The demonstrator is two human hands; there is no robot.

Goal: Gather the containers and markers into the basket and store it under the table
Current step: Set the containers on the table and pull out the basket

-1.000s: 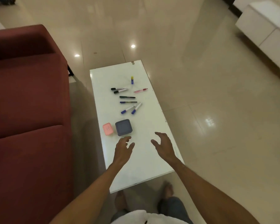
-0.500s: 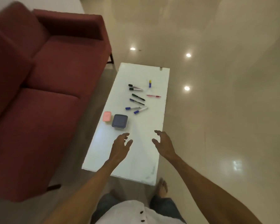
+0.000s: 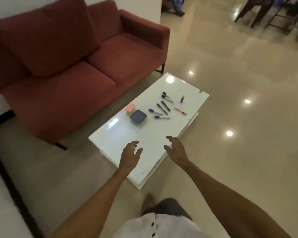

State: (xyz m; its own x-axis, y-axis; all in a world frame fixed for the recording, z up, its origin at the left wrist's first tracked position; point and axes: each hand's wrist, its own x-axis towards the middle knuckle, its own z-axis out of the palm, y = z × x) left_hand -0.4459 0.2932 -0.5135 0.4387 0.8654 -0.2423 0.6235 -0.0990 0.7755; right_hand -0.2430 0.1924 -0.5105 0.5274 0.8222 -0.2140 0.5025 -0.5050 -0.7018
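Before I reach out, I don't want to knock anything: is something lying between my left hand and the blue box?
Nothing visible does. The left hand hovers open over the near end of the table, and only bare tabletop lies between it and the blue box. The pink box sits beyond, beside the blue one.

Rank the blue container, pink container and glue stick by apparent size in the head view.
1. blue container, clearly largest.
2. pink container.
3. glue stick, smallest, though it stands farther from the camera, which shrinks it somewhat.
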